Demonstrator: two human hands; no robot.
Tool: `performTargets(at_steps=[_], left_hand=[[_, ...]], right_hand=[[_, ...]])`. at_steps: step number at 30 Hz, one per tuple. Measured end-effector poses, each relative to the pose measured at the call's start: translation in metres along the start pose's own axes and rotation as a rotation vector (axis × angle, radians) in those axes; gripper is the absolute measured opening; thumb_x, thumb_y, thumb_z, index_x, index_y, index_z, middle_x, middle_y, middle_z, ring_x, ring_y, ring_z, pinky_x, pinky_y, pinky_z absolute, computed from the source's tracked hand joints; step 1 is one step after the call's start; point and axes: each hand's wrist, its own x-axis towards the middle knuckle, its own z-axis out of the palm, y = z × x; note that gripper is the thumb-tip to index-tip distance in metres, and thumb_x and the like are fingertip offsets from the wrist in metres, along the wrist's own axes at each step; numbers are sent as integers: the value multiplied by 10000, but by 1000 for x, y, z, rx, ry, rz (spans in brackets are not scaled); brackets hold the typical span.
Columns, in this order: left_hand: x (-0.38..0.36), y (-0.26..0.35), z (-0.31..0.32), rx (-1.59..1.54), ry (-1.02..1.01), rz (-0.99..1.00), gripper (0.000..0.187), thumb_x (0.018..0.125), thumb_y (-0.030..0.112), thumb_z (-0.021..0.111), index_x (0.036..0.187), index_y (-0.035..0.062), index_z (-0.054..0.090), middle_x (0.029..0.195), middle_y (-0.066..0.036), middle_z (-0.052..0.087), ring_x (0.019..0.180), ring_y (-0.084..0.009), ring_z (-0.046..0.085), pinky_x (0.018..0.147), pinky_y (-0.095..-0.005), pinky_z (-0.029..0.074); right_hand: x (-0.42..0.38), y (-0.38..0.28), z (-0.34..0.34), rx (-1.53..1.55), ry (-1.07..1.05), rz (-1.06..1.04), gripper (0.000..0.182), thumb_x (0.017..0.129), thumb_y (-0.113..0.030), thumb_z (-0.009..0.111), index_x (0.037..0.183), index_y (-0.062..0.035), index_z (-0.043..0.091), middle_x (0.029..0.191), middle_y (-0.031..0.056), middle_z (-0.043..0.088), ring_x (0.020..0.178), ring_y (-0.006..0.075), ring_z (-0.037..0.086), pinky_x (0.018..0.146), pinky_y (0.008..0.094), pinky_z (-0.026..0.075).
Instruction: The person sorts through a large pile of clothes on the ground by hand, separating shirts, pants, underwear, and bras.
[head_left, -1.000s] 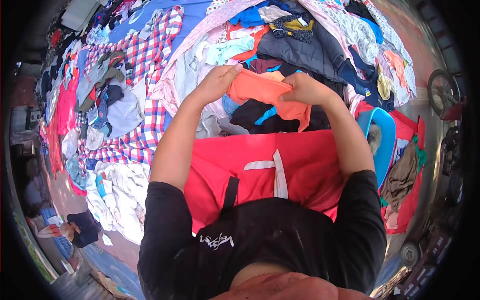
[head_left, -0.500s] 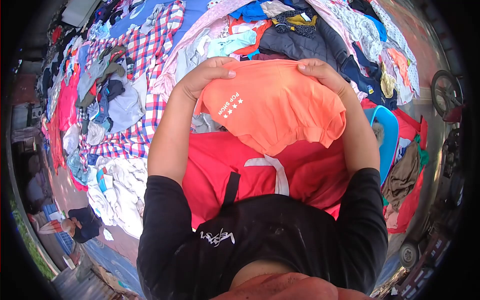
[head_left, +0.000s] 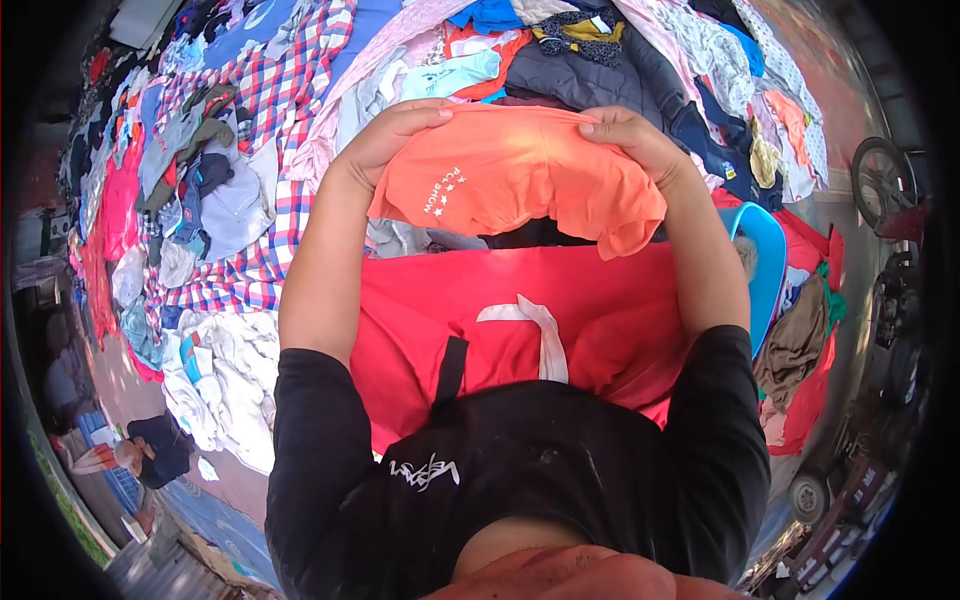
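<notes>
Held up by its top edge is a pair of orange shorts (head_left: 510, 165) with white lettering and stars printed on one leg. My left hand (head_left: 388, 142) grips the upper left corner, thumb over the fabric. At the upper right, my right hand (head_left: 635, 145) pinches the same edge. The cloth hangs in folds between both hands, its hems loose. Below it a red cloth (head_left: 520, 285) with a white strap covers my lap. Beyond the shorts lies a dark grey padded jacket (head_left: 580, 75) on the pile.
Mixed clothes cover the ground ahead, over a checked cloth (head_left: 285, 110). White garments (head_left: 225, 370) are heaped at left. A light blue plastic basin (head_left: 767, 265) stands by my right arm. Another person (head_left: 155, 450) is at far left. A wheel (head_left: 880, 180) shows at far right.
The shorts have risen slightly and their lower part has swung up and away, so they look shorter. Both hands have moved a little up and left in view, still gripping.
</notes>
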Motion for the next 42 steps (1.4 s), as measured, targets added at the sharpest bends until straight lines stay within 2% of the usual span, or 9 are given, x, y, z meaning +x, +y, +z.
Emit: performTargets(at_steps=[6, 9, 13, 20, 23, 29, 33, 39, 42], left_hand=[[6, -5, -13, -26, -9, 16, 312, 984, 137, 583, 1214, -69, 623, 1144, -159, 693, 984, -210, 713, 849, -330, 591], [14, -10, -27, 164, 113, 34, 228, 940, 120, 614, 1111, -24, 660, 1027, -133, 716, 928, -196, 710, 796, -334, 579], [32, -33, -43, 1473, 433, 273, 212, 793, 157, 659, 962, 31, 667, 868, -180, 707, 851, -331, 701, 758, -441, 535], [44, -63, -37, 1791, 860, 338, 138, 806, 122, 632, 909, 35, 661, 901, -173, 686, 830, -360, 699, 718, -483, 553], [55, -130, -29, 1821, 615, 353, 150, 799, 114, 638, 905, 11, 665, 884, -209, 665, 797, -386, 698, 701, -493, 569], [44, -237, -4, 1780, -117, -222, 297, 780, 75, 668, 1065, -6, 674, 1033, -217, 726, 958, -352, 725, 786, -474, 581], [46, -272, -20, 1778, -328, -268, 344, 786, 85, 649, 1112, -22, 639, 1032, -244, 715, 959, -387, 712, 773, -493, 572], [51, -271, -24, 1797, -342, -300, 359, 805, 111, 645, 1137, -24, 630, 1041, -226, 721, 960, -374, 715, 777, -485, 573], [53, -263, -20, 1826, -323, -305, 335, 807, 108, 638, 1119, -12, 641, 1032, -222, 722, 955, -372, 715, 771, -482, 572]], right_hand=[[4, -3, -18, -391, 18, -45, 279, 773, -89, 710, 1025, 32, 708, 921, 136, 741, 786, 201, 719, 737, 310, 568], [7, -6, -30, -1578, 415, -146, 210, 729, -112, 662, 912, -21, 713, 875, 191, 726, 798, 319, 715, 753, 401, 567], [16, 13, -59, -1847, 791, -227, 177, 769, -134, 557, 842, -50, 696, 857, 203, 708, 867, 396, 694, 778, 500, 552], [18, 19, -103, -1809, 1157, -293, 191, 802, -152, 583, 891, -31, 701, 1018, 203, 684, 903, 385, 699, 759, 489, 564], [23, 69, -132, -1849, 1004, 23, 201, 844, -170, 600, 940, -40, 719, 1048, 199, 686, 951, 369, 707, 793, 451, 577], [25, 177, -163, -1711, 305, 572, 451, 675, -306, 832, 991, -17, 691, 1051, 202, 706, 987, 380, 687, 835, 457, 555], [15, 192, -158, -1728, 180, 521, 617, 561, -327, 897, 1049, -14, 687, 1047, 208, 704, 1017, 379, 679, 861, 444, 543], [19, 165, -140, -1767, 58, 763, 569, 605, -219, 874, 1110, -41, 680, 1024, 192, 726, 996, 360, 706, 814, 464, 573], [13, 163, -110, -1764, 233, 407, 559, 679, -126, 802, 1199, -39, 618, 1007, 188, 731, 991, 360, 708, 798, 472, 574]])
